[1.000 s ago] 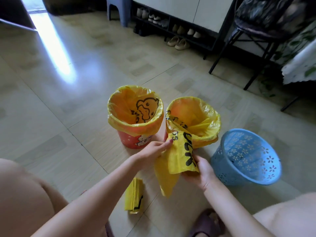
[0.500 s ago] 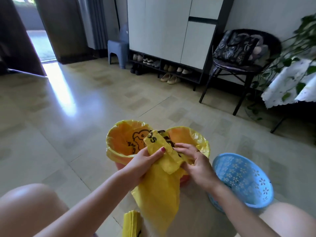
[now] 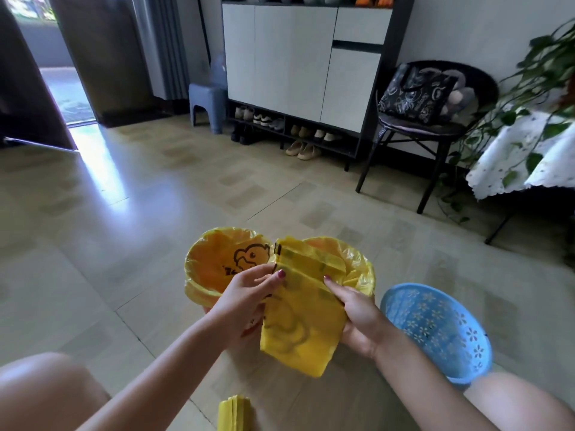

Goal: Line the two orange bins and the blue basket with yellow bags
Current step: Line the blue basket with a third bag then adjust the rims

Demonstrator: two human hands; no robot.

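Two orange bins stand side by side on the tiled floor (image 3: pixel 124 213): the left orange bin (image 3: pixel 214 269) and the right orange bin (image 3: pixel 357 269), each already lined with a yellow bag folded over its rim. The blue basket (image 3: pixel 441 331) lies near right, just beside the right bin, tilted toward the camera and unlined. A third yellow bag (image 3: pixel 298 318), still partly folded, is held up in front of both bins, and much of the right bin is hidden by it. Its left edge is pinched between thumb and fingers of the left hand (image 3: pixel 245 293); its right edge is gripped by the right hand (image 3: pixel 357 312). A stack of folded yellow bags (image 3: pixel 234 413) lies on the floor at the near edge. Far off, a shoe cabinet (image 3: pixel 298 57), a grey stool (image 3: pixel 207 104) and a black chair (image 3: pixel 429 119) are seen. Compared with half a second ago, the bag has been opened out wider between the hands and hangs less far down.
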